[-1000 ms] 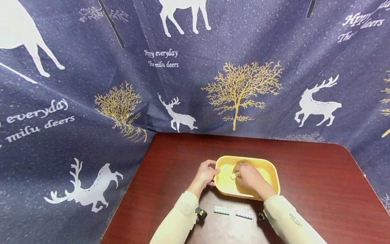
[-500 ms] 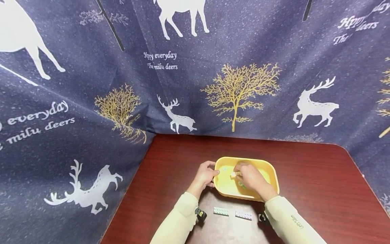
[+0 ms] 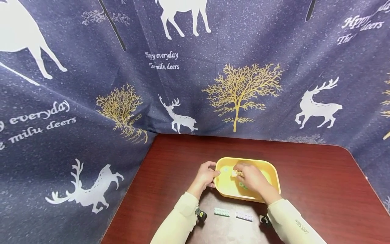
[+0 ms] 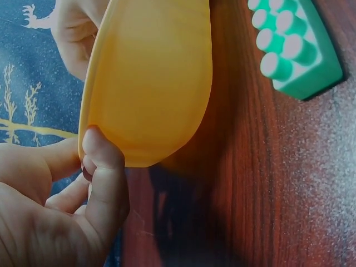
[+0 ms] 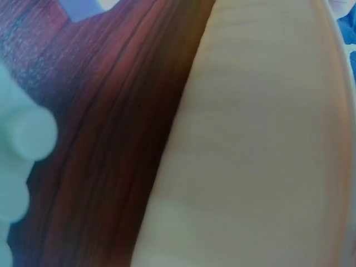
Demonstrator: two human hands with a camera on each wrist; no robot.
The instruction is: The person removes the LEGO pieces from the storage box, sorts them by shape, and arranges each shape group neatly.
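Note:
A yellow plastic bin stands on the table. My left hand pinches its left rim, thumb on one side and fingers on the other, as the left wrist view confirms. Inside the bin, my right hand holds a small pale yellow building block at its fingertips. Green round-looking pieces lie on the bin floor below that hand, and a small pale piece lies near the left end. In the right wrist view the bin's wall hides the right hand.
Two studded building bricks lie in front of the bin: a mint green one on the left and a lavender one on the right. The reddish-brown table meets a dark blue patterned cloth at the back.
My right hand has shifted slightly within the bin with the pale yellow block, and the green pieces below it have come into view. The left hand stays on the rim.

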